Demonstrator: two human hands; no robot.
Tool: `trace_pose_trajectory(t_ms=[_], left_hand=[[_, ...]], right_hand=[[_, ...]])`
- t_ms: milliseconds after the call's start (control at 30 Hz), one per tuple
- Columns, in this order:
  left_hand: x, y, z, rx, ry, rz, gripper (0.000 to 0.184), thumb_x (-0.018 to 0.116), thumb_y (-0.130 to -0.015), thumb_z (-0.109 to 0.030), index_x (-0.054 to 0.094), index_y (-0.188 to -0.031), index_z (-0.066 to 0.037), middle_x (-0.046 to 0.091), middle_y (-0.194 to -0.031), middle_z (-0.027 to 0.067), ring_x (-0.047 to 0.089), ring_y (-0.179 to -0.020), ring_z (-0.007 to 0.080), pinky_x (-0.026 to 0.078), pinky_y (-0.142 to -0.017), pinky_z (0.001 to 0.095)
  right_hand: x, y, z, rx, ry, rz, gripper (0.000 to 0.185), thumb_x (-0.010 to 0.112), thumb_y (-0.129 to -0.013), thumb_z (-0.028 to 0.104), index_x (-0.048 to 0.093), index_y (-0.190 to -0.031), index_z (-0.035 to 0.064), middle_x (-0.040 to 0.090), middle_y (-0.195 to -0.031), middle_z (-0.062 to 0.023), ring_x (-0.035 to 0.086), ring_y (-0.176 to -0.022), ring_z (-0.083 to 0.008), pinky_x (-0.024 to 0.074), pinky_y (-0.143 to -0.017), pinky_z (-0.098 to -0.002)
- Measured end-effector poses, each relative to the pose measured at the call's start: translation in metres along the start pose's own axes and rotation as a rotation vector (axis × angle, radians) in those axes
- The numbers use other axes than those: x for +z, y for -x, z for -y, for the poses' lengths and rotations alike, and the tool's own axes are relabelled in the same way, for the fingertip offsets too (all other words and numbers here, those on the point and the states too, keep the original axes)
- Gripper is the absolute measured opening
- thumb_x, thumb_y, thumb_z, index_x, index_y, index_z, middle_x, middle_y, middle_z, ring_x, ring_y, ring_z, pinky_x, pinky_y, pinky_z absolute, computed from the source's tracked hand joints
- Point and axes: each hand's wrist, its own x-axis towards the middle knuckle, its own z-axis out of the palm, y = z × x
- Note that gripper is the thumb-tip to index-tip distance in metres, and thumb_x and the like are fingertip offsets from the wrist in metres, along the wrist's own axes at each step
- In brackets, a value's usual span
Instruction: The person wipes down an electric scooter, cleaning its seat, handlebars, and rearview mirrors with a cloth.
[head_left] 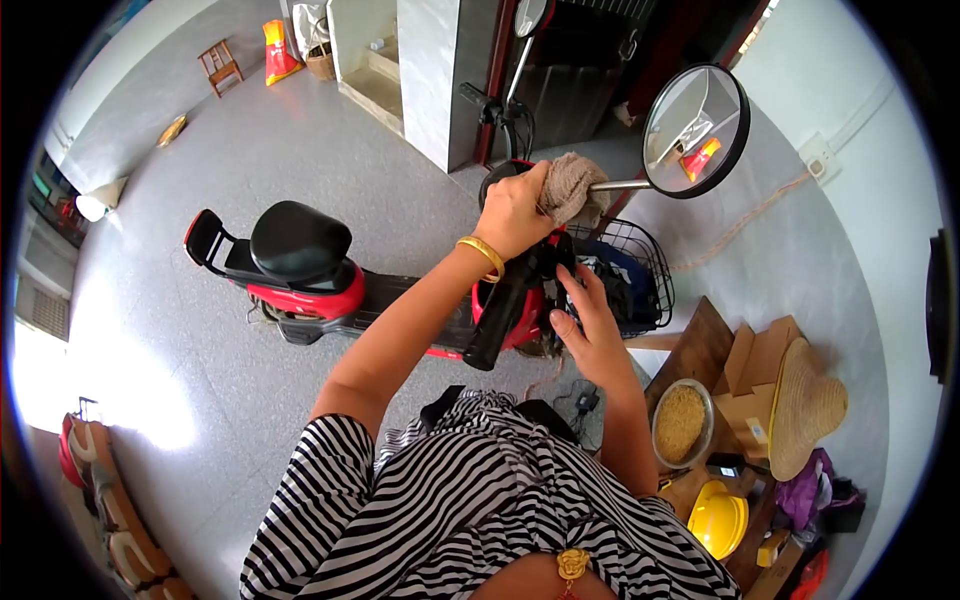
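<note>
A red and black electric scooter stands in front of me. My left hand, with a gold bracelet at the wrist, is closed on a brown cloth. The cloth is bunched around the base of the metal stem that carries the round mirror. Lower down, my right hand has its thumb and fingers apart beside the black handlebar grip; its fingertips touch or nearly touch the dark controls there. Behind that hand is a black wire basket with dark items inside.
At right, a wooden table bears a bowl of grain, a cardboard box, a straw hat and a yellow hard hat. A cable with an adapter lies below. A small wooden chair stands far left.
</note>
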Motion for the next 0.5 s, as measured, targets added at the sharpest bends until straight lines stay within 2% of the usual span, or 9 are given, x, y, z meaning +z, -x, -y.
trace_pose_trajectory(t_ms=[67,133,267,300,333,400,433,467,500], left_hand=[[0.004,-0.001,0.008,-0.029,0.069,-0.024,0.038,0.063,-0.061,-0.009,0.051,-0.096,-0.002,0.057,-0.082,0.0175,0.055,-0.077,0.0364,0.045,-0.066,0.0402],[0.003,0.0,0.016,0.047,0.219,-0.078,0.035,0.069,-0.064,-0.012,0.056,-0.093,0.001,0.058,-0.082,0.015,0.057,-0.075,0.0328,0.045,-0.067,0.035],[-0.009,0.004,0.022,-0.052,0.265,0.096,0.037,0.072,-0.065,-0.016,0.057,-0.093,0.002,0.057,-0.083,0.0109,0.057,-0.072,0.0217,0.045,-0.068,0.0296],[-0.004,0.007,0.036,-0.161,0.331,0.12,0.04,0.074,-0.061,-0.024,0.06,-0.089,0.001,0.06,-0.081,0.0159,0.059,-0.075,0.0284,0.046,-0.068,0.0325],[0.001,0.012,0.054,-0.163,0.333,0.119,0.04,0.074,-0.061,-0.024,0.06,-0.089,0.001,0.06,-0.081,0.0159,0.059,-0.075,0.0284,0.046,-0.068,0.0325],[-0.003,0.022,0.078,-0.322,0.439,0.242,0.041,0.075,-0.059,-0.025,0.061,-0.088,0.0,0.06,-0.079,0.0166,0.06,-0.074,0.026,0.046,-0.067,0.0314],[-0.011,0.028,0.083,-0.39,0.436,0.286,0.046,0.075,-0.059,-0.024,0.059,-0.093,0.001,0.062,-0.084,0.0141,0.06,-0.078,0.0206,0.046,-0.07,0.0294],[-0.016,0.033,0.086,-0.394,0.436,0.283,0.046,0.075,-0.059,-0.024,0.059,-0.093,0.001,0.062,-0.084,0.0141,0.06,-0.078,0.0206,0.046,-0.07,0.0294],[-0.021,0.038,0.086,-0.429,0.545,0.15,0.047,0.075,-0.061,-0.023,0.057,-0.097,0.001,0.061,-0.086,0.0119,0.059,-0.079,0.0179,0.046,-0.071,0.0286]], right_hand=[[0.0,-0.002,-0.005,-0.051,0.0,-0.012,0.046,0.05,-0.085,0.025,0.038,-0.125,0.0037,0.031,-0.126,-0.0232,0.039,-0.113,-0.0373,0.0318,-0.094,-0.0355],[-0.001,-0.002,-0.004,-0.045,0.005,-0.009,0.046,0.05,-0.085,0.024,0.038,-0.125,0.0043,0.031,-0.126,-0.0231,0.038,-0.113,-0.0374,0.0317,-0.094,-0.0355],[0.0,0.0,-0.002,-0.027,-0.014,-0.007,0.046,0.05,-0.086,0.024,0.038,-0.126,0.0059,0.031,-0.127,-0.0228,0.038,-0.114,-0.0378,0.0313,-0.094,-0.0358],[0.0,0.0,-0.003,-0.024,-0.012,-0.005,0.046,0.05,-0.086,0.024,0.038,-0.126,0.0059,0.031,-0.127,-0.0228,0.038,-0.114,-0.0378,0.0313,-0.094,-0.0358],[0.0,0.0,-0.005,-0.022,-0.022,-0.006,0.046,0.05,-0.086,0.024,0.038,-0.126,0.0059,0.031,-0.127,-0.0225,0.038,-0.113,-0.037,0.032,-0.094,-0.0355],[0.001,0.0,-0.004,-0.02,-0.032,-0.002,0.046,0.05,-0.086,0.024,0.038,-0.126,0.0059,0.031,-0.127,-0.0221,0.039,-0.112,-0.0362,0.0326,-0.093,-0.0353],[0.0,0.0,-0.001,0.001,-0.061,0.001,0.045,0.049,-0.086,0.024,0.038,-0.126,0.0059,0.031,-0.126,-0.0215,0.04,-0.111,-0.0348,0.0336,-0.092,-0.0347],[-0.001,-0.001,0.001,0.023,-0.091,0.006,0.045,0.049,-0.086,0.024,0.038,-0.126,0.0059,0.032,-0.126,-0.0209,0.041,-0.109,-0.0334,0.0346,-0.091,-0.0342],[0.0,-0.001,0.001,0.024,-0.092,0.012,0.045,0.049,-0.086,0.024,0.038,-0.126,0.0059,0.032,-0.126,-0.0209,0.041,-0.109,-0.0334,0.0346,-0.091,-0.0342]])
